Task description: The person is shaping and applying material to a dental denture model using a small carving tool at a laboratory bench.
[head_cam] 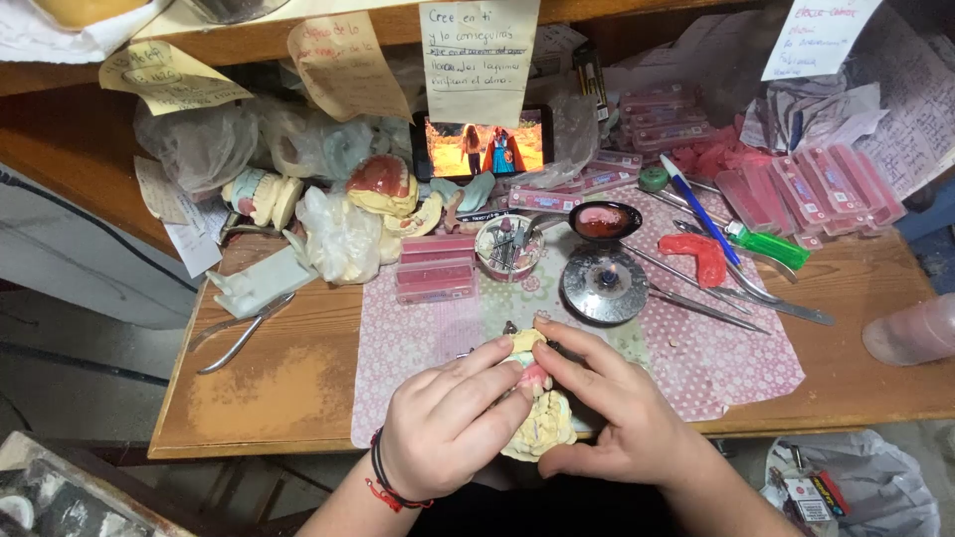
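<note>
Right now both your hands sit at the near edge of the counter [288,383], over the pink patterned cloth [696,368]. Your left hand [448,423], with red and black cords at the wrist, curls around a pale yellow dental cast [544,426]; its fingers [487,360] are pressed together and lie on the top of the cast. Your right hand [617,418] cups the cast from the other side, thumb and forefinger pinching at the pink wax part [535,376] between the two hands. So the cast is held off the cloth, gripped by both hands, close to the counter's front edge. Just behind your hands stands a round metal burner base [604,284] with a small dark bowl of red wax [604,221] above it. Left of that is a little round cup of tools [508,247], then a stack of pink tooth cards [436,267]. Metal hand instruments [741,298] lie to the right of the burner, near a blue pen [699,209] and a green lighter [768,245]. Pliers [242,333] lie on bare wood well to the left. A phone [485,145] showing a video leans at the back.
</note>
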